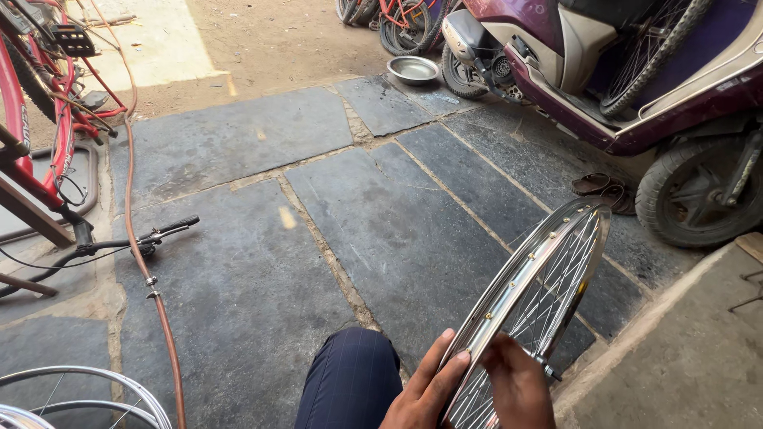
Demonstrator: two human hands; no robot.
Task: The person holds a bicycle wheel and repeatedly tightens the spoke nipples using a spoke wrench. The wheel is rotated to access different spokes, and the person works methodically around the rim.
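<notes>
A bare bicycle wheel rim (pixel 548 254) with thin spokes stands nearly upright at the lower right, edge toward me. My left hand (pixel 425 393) grips its near side, fingers laid against the shiny rim. My right hand (pixel 518 385) reaches in among the spokes close to the hub (pixel 547 367); its fingertips are hidden. My knee in dark trousers (pixel 350 381) is just left of the hands.
A maroon scooter (pixel 620 87) is parked at the upper right, sandals (pixel 598 189) beside its rear tyre. A red bicycle (pixel 40 119) lies at left with its handlebar (pixel 135 238) on the stone floor. An orange hose (pixel 147 278) runs down the floor. A steel bowl (pixel 412 70) sits far back; other rims (pixel 71 393) lie at lower left.
</notes>
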